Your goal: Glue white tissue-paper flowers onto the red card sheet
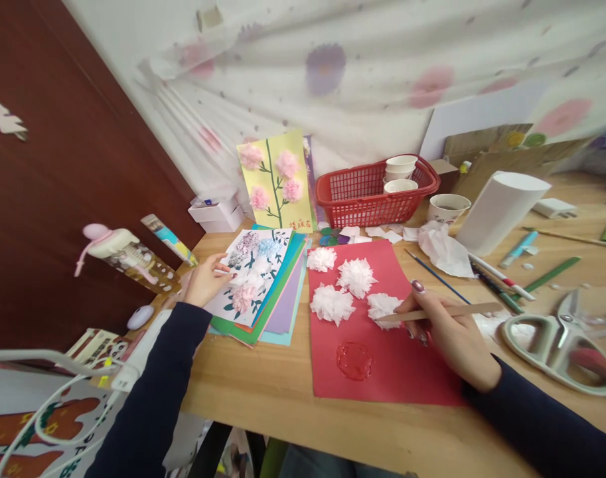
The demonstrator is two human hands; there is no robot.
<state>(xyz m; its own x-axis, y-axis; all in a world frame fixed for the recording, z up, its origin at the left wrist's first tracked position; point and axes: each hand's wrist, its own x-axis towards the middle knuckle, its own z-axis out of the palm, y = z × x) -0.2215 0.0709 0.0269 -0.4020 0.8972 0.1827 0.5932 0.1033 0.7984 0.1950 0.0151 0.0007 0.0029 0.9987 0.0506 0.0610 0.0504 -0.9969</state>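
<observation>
My left hand [209, 280] is at the left, its fingers closing on the edge of a white tissue-paper flower [255, 273] over a sheet printed with flowers [220, 304]. My right hand [445, 328] holds a flat wooden stick [464, 309]. The stick's left tip overlaps a white tissue flower [382, 305], and my fingertips are beside that flower's right edge. Three more white flowers, including one tissue flower [332, 304], lie on a red paper sheet [327, 372]. Below them is a wet, shiny ring of clear glue [355, 361] on the red paper.
Coloured paper sheets [283, 318] lie under the printed sheet. Behind stand a yellow flower picture [275, 179], a red basket [352, 199] with paper cups and a paper roll [502, 209]. Scissors [556, 338] and pens are at the right, a bottle [128, 255] at the left.
</observation>
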